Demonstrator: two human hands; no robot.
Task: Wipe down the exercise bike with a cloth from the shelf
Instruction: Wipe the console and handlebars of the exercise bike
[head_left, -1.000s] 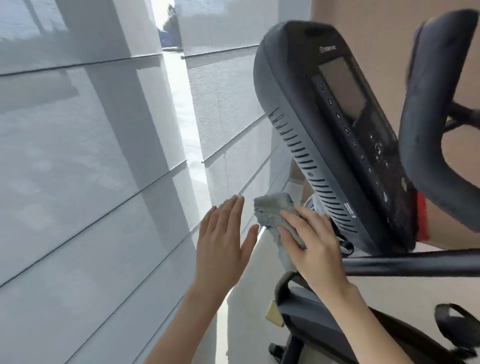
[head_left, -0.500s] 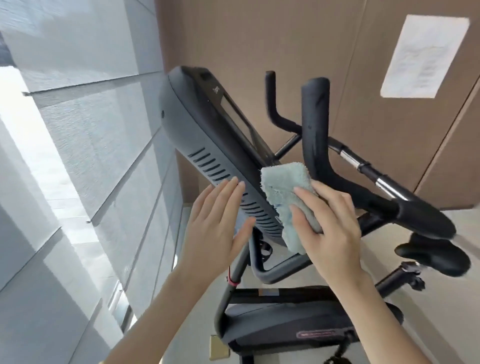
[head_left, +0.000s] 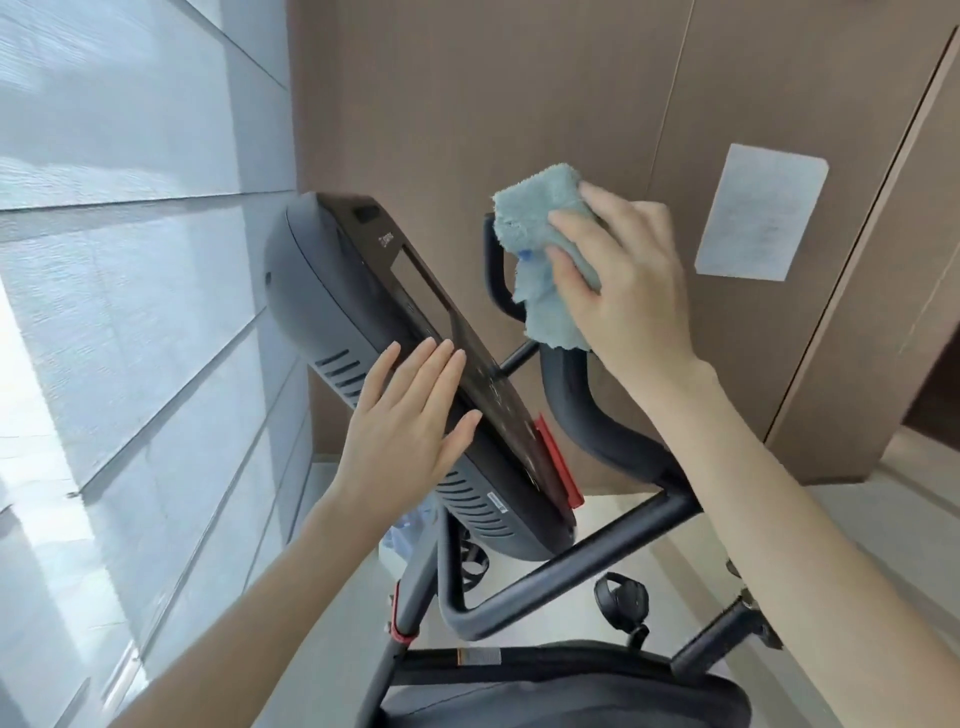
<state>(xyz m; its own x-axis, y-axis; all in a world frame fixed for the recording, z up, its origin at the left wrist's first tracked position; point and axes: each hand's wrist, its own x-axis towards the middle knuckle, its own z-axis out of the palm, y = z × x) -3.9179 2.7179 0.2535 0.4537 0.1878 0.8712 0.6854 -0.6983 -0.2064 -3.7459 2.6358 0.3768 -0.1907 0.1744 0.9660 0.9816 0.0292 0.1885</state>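
The exercise bike's dark console (head_left: 332, 306) tilts across the middle of the view, with a red strip at its lower edge. My left hand (head_left: 405, 436) lies flat and open against the console's side, fingers together. My right hand (head_left: 623, 280) grips a light blue cloth (head_left: 540, 234) and presses it over the top of the near black handlebar (head_left: 587, 415), whose upper end is hidden under the cloth. The far handlebar (head_left: 491, 260) shows just left of the cloth.
A grey panelled wall (head_left: 130, 312) with a bright window strip runs close on the left. Brown wall panels (head_left: 467, 104) stand behind the bike, with a white paper sheet (head_left: 758, 213) on them. The bike's frame tubes (head_left: 561, 577) and dark body (head_left: 561, 691) fill the bottom.
My right hand has carried the cloth from the console's lower back up and right onto the top of the handlebar. My left hand has shifted onto the console's side. The view has swung right.
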